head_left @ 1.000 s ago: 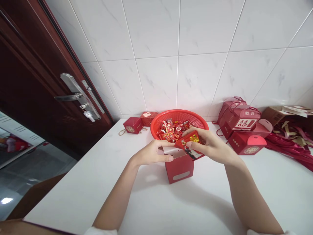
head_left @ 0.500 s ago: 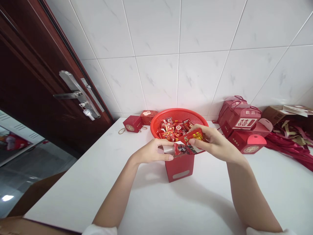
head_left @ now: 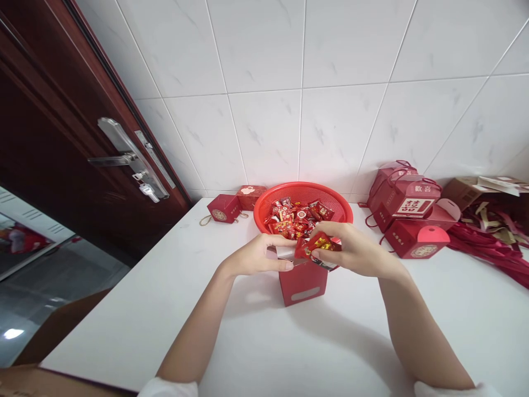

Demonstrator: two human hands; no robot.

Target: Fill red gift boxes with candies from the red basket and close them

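A small red gift box [head_left: 303, 288] stands upright on the white table, its top open. My left hand [head_left: 260, 256] grips the box's upper left edge between thumb and fingers. Over the opening, my right hand [head_left: 349, 248] pinches a red wrapped candy packet [head_left: 319, 242] with yellow printing. The packet is tilted down at the mouth of the box; part of it is hidden behind my fingers. Just behind, a red plastic basket [head_left: 303, 190] holds several red wrapped candies [head_left: 291, 218].
Two small red boxes [head_left: 224, 209] sit left of the basket. To the right are stacked red gift boxes [head_left: 413, 201], dark red ribbons [head_left: 487, 251] and a cardboard box [head_left: 465, 193]. A tiled wall [head_left: 264, 127] rises behind; a brown door [head_left: 82, 110] is at left.
My right hand has moved left and slightly down, bringing the packet closer over the box opening. The candy seen in the opening is now covered. My left hand stays in place.
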